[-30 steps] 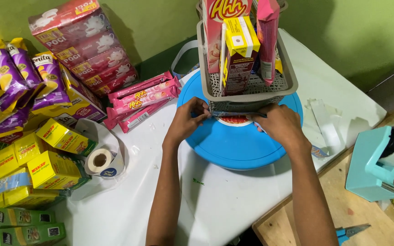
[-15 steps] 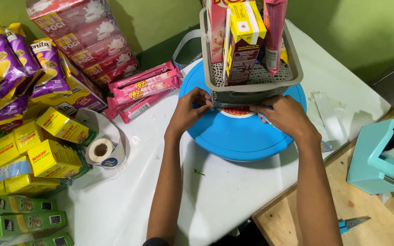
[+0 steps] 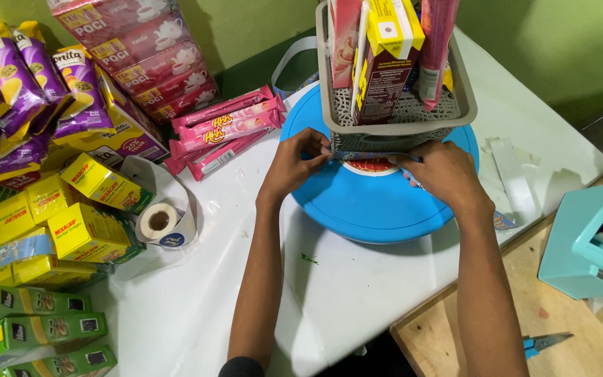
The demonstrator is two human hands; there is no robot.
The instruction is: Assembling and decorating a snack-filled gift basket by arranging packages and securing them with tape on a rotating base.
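Note:
A grey plastic basket [image 3: 396,122] stands on a round blue lid [image 3: 375,199] in the middle of the white table. It holds a yellow carton [image 3: 389,49], a red pack [image 3: 343,35] and pink packets [image 3: 437,42]. My left hand [image 3: 294,164] pinches one end of a thin patterned strip [image 3: 375,156] against the basket's front lower edge. My right hand [image 3: 441,174] holds the strip's other end, fingers curled on it.
Pink wafer packs [image 3: 225,129], red tea boxes [image 3: 134,49], purple snack bags [image 3: 15,84], yellow [image 3: 85,227] and green boxes [image 3: 36,328] crowd the left. A tape roll [image 3: 158,222] lies by them. A teal tape dispenser [image 3: 587,241] and scissors [image 3: 542,342] sit on the wooden board at right.
The view has shifted closer and lower. Both hands stay at the basket's front edge, now a little wider apart along the strip.

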